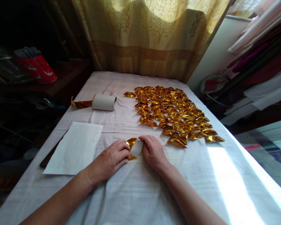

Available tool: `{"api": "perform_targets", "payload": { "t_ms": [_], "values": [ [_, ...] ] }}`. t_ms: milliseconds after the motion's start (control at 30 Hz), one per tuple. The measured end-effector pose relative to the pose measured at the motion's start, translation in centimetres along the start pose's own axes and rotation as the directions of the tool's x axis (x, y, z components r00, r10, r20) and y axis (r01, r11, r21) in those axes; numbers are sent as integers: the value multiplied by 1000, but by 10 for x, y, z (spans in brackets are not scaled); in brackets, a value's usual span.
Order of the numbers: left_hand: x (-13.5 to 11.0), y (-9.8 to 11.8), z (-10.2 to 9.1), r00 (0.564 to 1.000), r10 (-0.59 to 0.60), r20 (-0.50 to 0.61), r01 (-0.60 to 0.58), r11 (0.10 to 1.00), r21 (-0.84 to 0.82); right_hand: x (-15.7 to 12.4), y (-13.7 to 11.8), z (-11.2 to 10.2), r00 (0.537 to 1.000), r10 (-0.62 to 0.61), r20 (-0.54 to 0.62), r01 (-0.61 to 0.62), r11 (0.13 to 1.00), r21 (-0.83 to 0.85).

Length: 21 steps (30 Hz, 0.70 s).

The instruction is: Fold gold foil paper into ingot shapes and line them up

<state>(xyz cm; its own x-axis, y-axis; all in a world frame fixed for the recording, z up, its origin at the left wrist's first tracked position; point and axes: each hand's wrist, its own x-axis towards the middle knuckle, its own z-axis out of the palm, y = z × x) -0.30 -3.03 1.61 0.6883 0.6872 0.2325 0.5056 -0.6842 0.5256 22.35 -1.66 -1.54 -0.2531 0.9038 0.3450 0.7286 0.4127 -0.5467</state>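
A small sheet of gold foil paper (136,148), white on its back, is partly folded, with gold flaps showing at its left side. My left hand (112,156) grips its left edge with bent fingers. At the opposite edge, my right hand (154,152) has its thumb and fingers closed on the white part. The fingertips partly hide both ends of the paper. Beyond my right hand, many folded gold foil ingots (178,113) lie in rows on the table.
A white-backed roll of gold foil (104,102) lies at the table's back left. Printed white paper (75,148) rests on a dark flat object (48,158). A pale cloth (131,200) covers the table. A red pen holder (41,67) stands left; a curtain (145,53) hangs behind.
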Motion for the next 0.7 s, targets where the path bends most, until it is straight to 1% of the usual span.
{"api": "perform_targets", "payload": {
  "t_ms": [67,133,233,300,367,467,500,567,700],
  "values": [
    [-1,-2,-4,999,29,-17,-28,999,35,-1,2,-2,1000,11,16,-12,998,56],
    [-2,-4,-8,999,35,-36,-32,996,85,-2,4,-3,999,-2,41,-2,994,110],
    [-4,-9,-12,999,39,-35,-33,987,154,-3,7,-5,996,-69,51,62,990,128],
    [-6,-13,-14,999,38,-34,-30,977,211,-3,6,-7,989,-144,35,142,987,70],
    [-8,-18,-14,998,32,-51,-15,956,292,-3,2,-11,974,-223,44,224,974,-33],
    [-9,-21,-12,994,34,-108,10,924,383,-3,-8,-17,944,-309,117,325,931,-165],
    [-10,-20,-10,992,33,-126,19,920,392,-4,-10,-18,934,-330,135,350,920,-177],
    [-10,-16,-5,991,24,-130,28,925,378,-5,-13,-18,926,-349,146,369,917,-149],
    [-9,-3,3,997,40,-68,-18,955,297,-6,-11,-15,940,-318,124,320,947,5]
  ]
}}
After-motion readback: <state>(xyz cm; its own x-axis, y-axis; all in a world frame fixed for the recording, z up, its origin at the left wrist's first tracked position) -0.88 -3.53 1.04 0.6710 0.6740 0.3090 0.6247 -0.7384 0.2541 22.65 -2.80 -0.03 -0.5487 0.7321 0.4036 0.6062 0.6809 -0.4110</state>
